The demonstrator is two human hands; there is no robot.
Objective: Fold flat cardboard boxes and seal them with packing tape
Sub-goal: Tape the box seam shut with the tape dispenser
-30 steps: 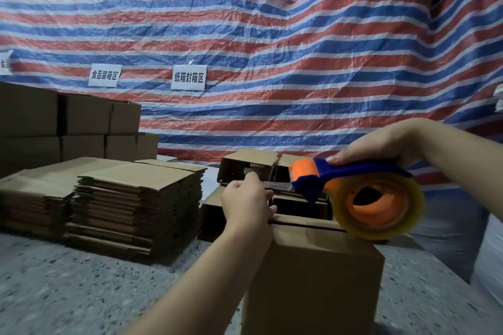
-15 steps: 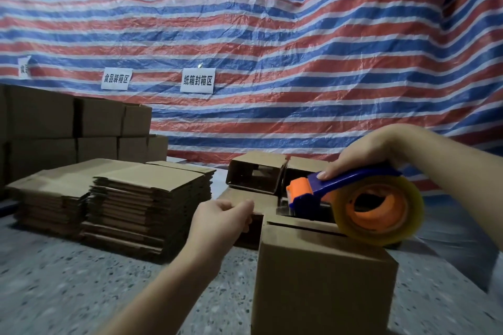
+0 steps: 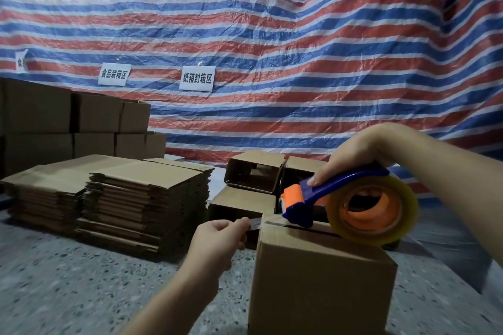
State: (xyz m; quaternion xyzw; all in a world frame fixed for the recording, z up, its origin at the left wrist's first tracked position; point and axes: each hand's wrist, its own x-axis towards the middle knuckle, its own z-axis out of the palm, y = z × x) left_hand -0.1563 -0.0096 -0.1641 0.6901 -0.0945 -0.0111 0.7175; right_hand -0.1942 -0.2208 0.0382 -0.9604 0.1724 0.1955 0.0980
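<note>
Standing near on the speckled bench [image 3: 68,294] is the cardboard box [image 3: 321,288]. The right hand [image 3: 353,160] grips the tape gun [image 3: 337,204], set on the box top. The left hand [image 3: 217,236] fingers pinch the tape end [image 3: 254,224] beside the box's left edge.

**Dim room, wide-angle bend, soft motion blur**

The light is low and even, with no strong source in view. The red, white and blue striped plastic tarpaulin [image 3: 272,49] shows pale sheen on its wrinkles. The stacked brown cardboard boxes on the far left [image 3: 54,122] sink into shadow, and the speckled grey stone floor [image 3: 68,280] darkens toward the left edge. The brown cardboard box in front [image 3: 321,285] has a shaded near face. The translucent yellowish roll of packing tape [image 3: 373,212] glows faintly. The tarpaulin's top line bows, showing lens distortion. The lower forearm areas look slightly smeared.
</note>
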